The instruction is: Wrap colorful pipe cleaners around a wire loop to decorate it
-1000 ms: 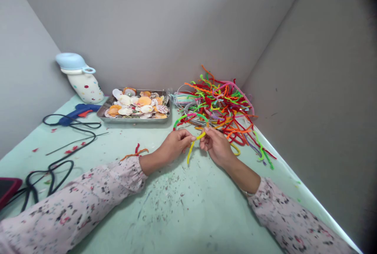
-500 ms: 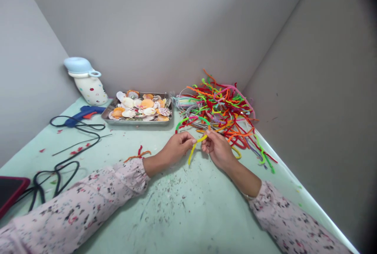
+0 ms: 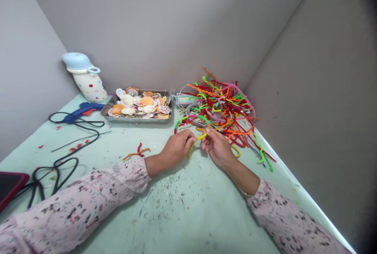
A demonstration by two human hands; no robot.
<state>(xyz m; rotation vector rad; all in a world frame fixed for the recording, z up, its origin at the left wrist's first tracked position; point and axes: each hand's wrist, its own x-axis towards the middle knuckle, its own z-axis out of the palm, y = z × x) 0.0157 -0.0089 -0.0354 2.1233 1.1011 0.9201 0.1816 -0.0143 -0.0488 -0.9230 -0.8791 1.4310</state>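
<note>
The fuzzy hoop [image 3: 193,116] was a total patchwork: red, green, pink and orange, arching toward the back. A yellow stem [image 3: 202,137] ran along its front, one end sticking out nearside.

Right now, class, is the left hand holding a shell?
No: the left hand pinches a yellow strip, while the shells lie in the metal tray.

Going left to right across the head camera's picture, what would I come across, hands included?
Red-edged device, bottle, shell tray, left hand, held yellow pipe cleaner, right hand.
</note>
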